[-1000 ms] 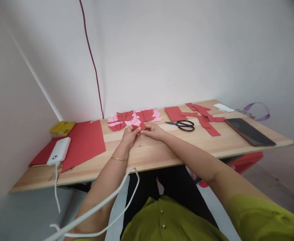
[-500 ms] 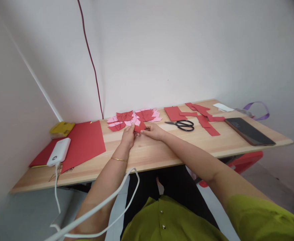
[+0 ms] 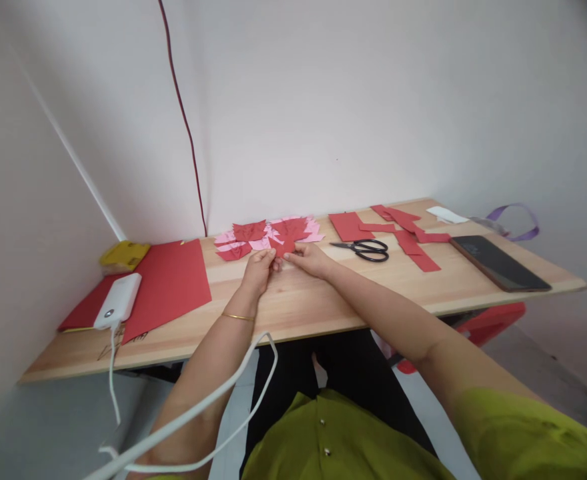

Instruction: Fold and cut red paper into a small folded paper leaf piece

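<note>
A small folded piece of red paper (image 3: 280, 249) is pinched between my two hands over the middle of the table. My left hand (image 3: 260, 270) grips its left side, thumb on top. On its right side my right hand (image 3: 307, 259) holds it with thumb and fingers closed. Just behind lie several red paper bows (image 3: 249, 231) and pink paper bows (image 3: 315, 230), partly overlapping. To the right of my right hand rest black-handled scissors (image 3: 370, 250), blades pointing left.
Red paper strips (image 3: 417, 252) and a red paper square (image 3: 344, 227) lie at the right. A phone (image 3: 498, 263) rests near the right end. Large red sheets (image 3: 173, 283), a white power bank (image 3: 118, 301) and a yellow packet (image 3: 123, 255) occupy the left. A white cable (image 3: 208, 393) loops across my left arm.
The red paper between my fingers has changed shape, now showing pointed upper corners instead of a compact fold. My left thumb has shifted slightly to the right.
</note>
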`<state>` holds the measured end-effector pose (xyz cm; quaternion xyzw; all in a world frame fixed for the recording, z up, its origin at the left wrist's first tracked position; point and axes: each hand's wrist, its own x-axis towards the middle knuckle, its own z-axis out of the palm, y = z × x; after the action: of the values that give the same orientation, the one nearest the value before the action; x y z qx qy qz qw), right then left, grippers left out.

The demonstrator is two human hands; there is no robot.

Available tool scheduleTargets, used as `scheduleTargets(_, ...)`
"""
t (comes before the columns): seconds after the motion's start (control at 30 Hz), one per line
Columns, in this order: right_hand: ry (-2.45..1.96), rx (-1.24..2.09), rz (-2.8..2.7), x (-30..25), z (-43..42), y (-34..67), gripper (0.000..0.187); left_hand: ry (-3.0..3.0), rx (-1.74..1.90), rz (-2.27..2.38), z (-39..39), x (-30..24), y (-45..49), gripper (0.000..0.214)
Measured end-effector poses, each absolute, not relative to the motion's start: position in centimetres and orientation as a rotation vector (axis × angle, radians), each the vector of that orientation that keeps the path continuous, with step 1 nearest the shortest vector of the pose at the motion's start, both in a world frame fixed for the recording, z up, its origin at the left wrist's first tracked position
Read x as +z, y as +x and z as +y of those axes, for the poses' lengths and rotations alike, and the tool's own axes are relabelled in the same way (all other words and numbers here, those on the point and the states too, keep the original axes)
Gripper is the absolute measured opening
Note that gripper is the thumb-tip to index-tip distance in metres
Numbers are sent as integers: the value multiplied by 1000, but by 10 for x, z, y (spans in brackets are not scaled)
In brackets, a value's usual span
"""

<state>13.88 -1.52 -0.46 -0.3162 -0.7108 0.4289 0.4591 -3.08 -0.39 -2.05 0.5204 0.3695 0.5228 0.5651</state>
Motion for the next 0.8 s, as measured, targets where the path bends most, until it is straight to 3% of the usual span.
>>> scheduleTargets(0.13,-821,1049,-1722,-8,-12,138,30,1210,1225,888,-4,-19,-31,39)
scheduleTargets(0.47,-821,984,-1770,-9,-11,139,26,1225,1237,850,-8,-15,-29,20)
scheduleTargets(0.8,-855,1007,-1711,-15,-7,139,25,1196,1237,812,-14,-10,-25,33)
